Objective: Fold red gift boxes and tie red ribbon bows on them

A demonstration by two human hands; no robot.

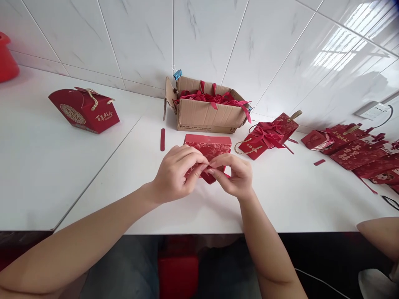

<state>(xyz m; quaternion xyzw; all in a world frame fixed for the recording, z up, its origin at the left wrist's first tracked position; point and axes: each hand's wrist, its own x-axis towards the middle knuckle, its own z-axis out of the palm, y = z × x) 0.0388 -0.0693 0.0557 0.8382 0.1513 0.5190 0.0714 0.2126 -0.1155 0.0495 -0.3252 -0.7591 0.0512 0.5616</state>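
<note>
My left hand [180, 171] and my right hand [233, 173] meet fingertip to fingertip, each pinching a small part of a red ribbon [209, 177]. The ribbon is mostly hidden by my fingers, and a red piece of it hangs below them. Just behind and under my hands, a red patterned box [212, 147] rests on the white table. My left fingers cover part of its front.
Behind stands a cardboard box [209, 115] full of red ribbons. Decorated red boxes are at the left [90, 110] and right [269, 135], with several more at the far right [358, 151]. A red strip [162, 139] lies left of centre. Another person's arm [382, 232] shows at the right edge.
</note>
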